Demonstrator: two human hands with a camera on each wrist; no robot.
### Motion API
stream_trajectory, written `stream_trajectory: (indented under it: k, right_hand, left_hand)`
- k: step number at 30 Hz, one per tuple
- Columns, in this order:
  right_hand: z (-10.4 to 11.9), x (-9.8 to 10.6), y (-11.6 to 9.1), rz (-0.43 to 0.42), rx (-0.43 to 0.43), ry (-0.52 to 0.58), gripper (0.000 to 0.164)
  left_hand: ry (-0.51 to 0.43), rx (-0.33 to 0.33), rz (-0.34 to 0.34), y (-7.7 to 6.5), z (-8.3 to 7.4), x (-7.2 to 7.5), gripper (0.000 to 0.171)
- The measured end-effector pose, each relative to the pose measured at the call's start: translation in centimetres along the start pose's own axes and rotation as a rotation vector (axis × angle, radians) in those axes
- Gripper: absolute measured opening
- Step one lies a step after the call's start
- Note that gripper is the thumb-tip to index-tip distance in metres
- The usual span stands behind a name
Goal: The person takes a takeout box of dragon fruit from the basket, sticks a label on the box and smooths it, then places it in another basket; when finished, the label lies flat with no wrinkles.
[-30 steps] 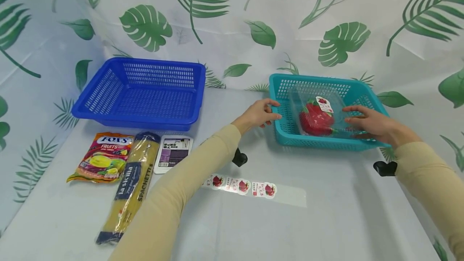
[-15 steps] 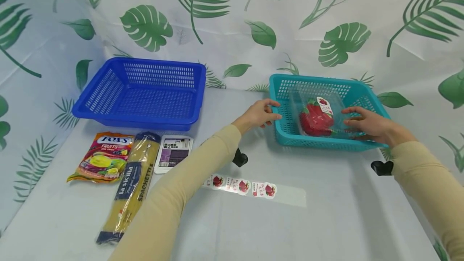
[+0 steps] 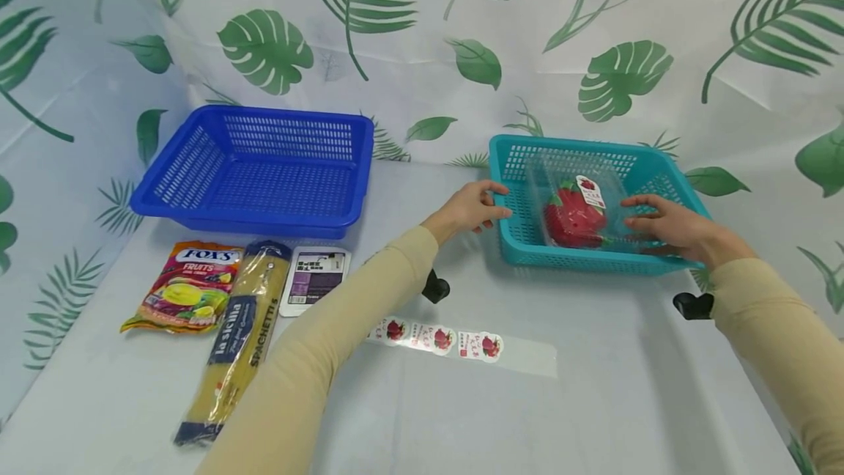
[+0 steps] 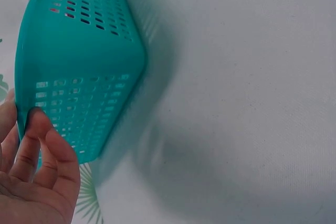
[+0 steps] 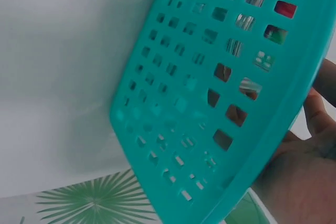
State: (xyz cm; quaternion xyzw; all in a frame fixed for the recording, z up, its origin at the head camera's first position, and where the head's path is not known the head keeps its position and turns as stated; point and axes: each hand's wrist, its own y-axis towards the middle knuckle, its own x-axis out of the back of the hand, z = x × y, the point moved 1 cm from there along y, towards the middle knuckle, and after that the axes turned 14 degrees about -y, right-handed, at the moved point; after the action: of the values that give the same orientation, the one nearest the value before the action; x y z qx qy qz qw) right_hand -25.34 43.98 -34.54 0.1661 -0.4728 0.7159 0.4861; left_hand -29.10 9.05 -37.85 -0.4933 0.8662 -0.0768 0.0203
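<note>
A teal plastic basket [image 3: 593,261] stands at the back right. In it lies a clear plastic box [image 3: 609,178] with red dragon fruit [image 3: 575,218] inside and a fruit sticker [image 3: 590,190] on its lid. My left hand [image 3: 467,207] pinches the basket's left rim; in the left wrist view its curled fingers [image 4: 60,153] show against the outer wall. Inside the basket's right end, my right hand [image 3: 679,229] has loosely bent fingers at the box's right side. The right wrist view shows that hand [image 5: 310,156] partly hidden behind the basket wall [image 5: 173,82].
A blue basket [image 3: 264,224] stands at the back left. Before it lie a FOX'S candy bag [image 3: 187,288], a spaghetti pack [image 3: 237,343] and a white pack with a purple label [image 3: 316,281]. A strip of fruit stickers [image 3: 442,339] lies mid-table, partly under my left sleeve [image 3: 343,343].
My right hand and forearm have shifted slightly left at the box. The left hand stays on the rim, and the basket and box look unmoved.
</note>
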Motion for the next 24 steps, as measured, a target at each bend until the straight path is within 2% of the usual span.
stream_trajectory:
  k: [9,24]
  right_hand:
    - [0.26,0.21,0.32,-0.025,-0.003,-0.019,0.069]
    - [0.15,0.31,0.24,-0.011,0.021,0.034,0.069]
  left_hand:
    - [0.015,-0.001,0.001,0.05,0.01,0.14,0.043]
    - [0.028,-0.014,-0.003,-0.04,-0.08,0.07,0.043]
